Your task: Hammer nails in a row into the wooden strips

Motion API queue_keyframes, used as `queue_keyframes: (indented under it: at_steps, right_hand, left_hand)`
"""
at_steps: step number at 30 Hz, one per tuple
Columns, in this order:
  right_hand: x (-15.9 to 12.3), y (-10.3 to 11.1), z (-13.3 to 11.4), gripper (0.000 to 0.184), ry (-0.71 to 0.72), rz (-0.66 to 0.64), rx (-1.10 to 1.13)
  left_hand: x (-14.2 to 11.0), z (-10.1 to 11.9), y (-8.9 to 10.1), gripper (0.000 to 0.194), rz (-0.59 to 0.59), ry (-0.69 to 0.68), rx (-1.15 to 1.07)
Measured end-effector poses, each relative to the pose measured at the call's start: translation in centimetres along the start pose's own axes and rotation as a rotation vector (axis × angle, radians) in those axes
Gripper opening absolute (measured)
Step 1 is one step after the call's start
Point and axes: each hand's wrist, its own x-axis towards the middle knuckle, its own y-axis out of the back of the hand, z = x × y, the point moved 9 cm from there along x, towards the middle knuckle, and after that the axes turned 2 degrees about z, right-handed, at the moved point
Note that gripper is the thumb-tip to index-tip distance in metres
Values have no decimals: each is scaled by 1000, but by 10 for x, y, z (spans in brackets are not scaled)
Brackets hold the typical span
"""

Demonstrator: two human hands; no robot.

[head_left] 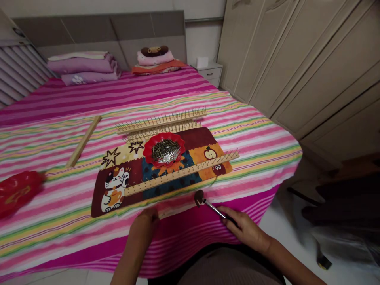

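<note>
My right hand (245,229) is wrapped round the dark grip of a claw hammer (213,206), its head pointing away from me over the bed's near edge. My left hand (143,225) hangs at the near edge of the mat with its fingers curled together; what they hold, if anything, is hidden. Just beyond both hands, a wooden strip (181,173) studded with a row of upright nails lies across the patterned mat (136,200). Behind it, a red scalloped dish (147,155) holds a pile of loose nails (166,151).
Two more nail-studded strips (166,120) lie behind the dish. A plain wooden strip (84,141) and a second red dish (19,192) are on the striped bedspread (255,134) at left. Folded bedding (86,67) sits by the headboard; a wardrobe (291,59) stands at right.
</note>
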Motion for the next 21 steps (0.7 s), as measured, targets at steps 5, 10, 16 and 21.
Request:
queue_keyframes:
  at_steps: [5, 10, 16, 21]
  right_hand:
    - [-1, 0, 2, 38, -4, 4, -6]
    - [-1, 0, 1, 37, 8, 1, -19]
    - [1, -1, -1, 36, 11, -2, -6]
    - [0, -1, 0, 37, -2, -12, 2]
  left_hand:
    - [2, 5, 14, 13, 107, 1, -209]
    - [12, 16, 43, 26, 301, 21, -861]
    - [29, 37, 58, 34, 518, -13, -1155]
    - [34, 29, 44, 32, 627, 47, -1057]
